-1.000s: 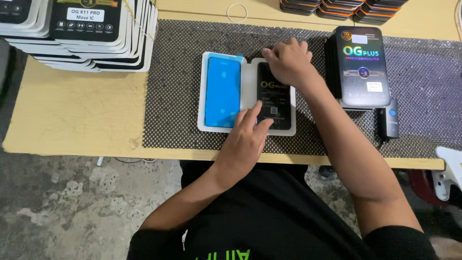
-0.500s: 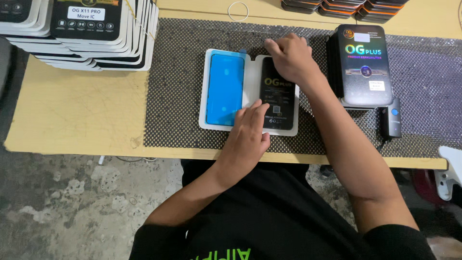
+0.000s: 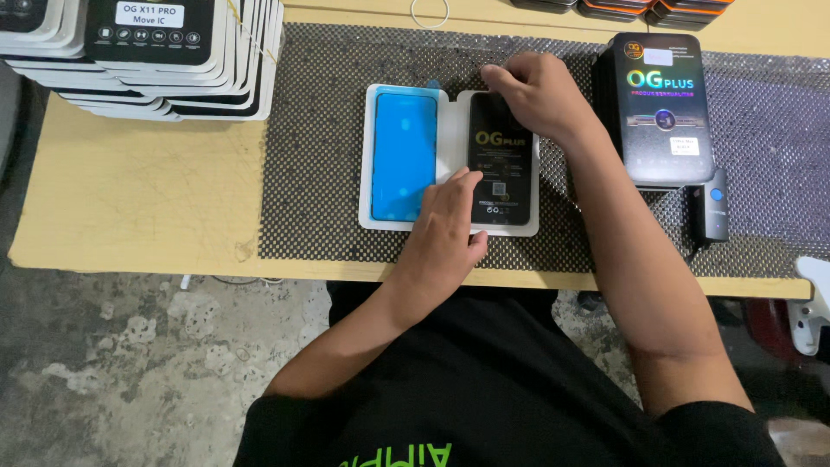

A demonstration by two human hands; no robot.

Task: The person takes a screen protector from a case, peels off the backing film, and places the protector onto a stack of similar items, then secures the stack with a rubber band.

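A white tray [image 3: 453,138] lies on a black mesh mat [image 3: 320,147]. Its left half holds a blue film sheet [image 3: 403,156]. In its right half lies a black phone screen panel [image 3: 501,164] with coloured print. My left hand [image 3: 445,233] rests on the tray's near edge, fingers pressing the lower left corner of the black panel. My right hand [image 3: 536,91] covers the panel's top right corner, fingers curled on its far edge.
A stack of white-and-black boxes [image 3: 164,52] stands at the far left of the wooden table [image 3: 130,190]. A black box [image 3: 661,108] with coloured print lies right of the tray. A small black device [image 3: 713,206] with a blue button sits near the front right edge.
My left hand has slid slightly forward onto the panel's lower corner. The right hand stays on the top corner. The view has shifted a little.
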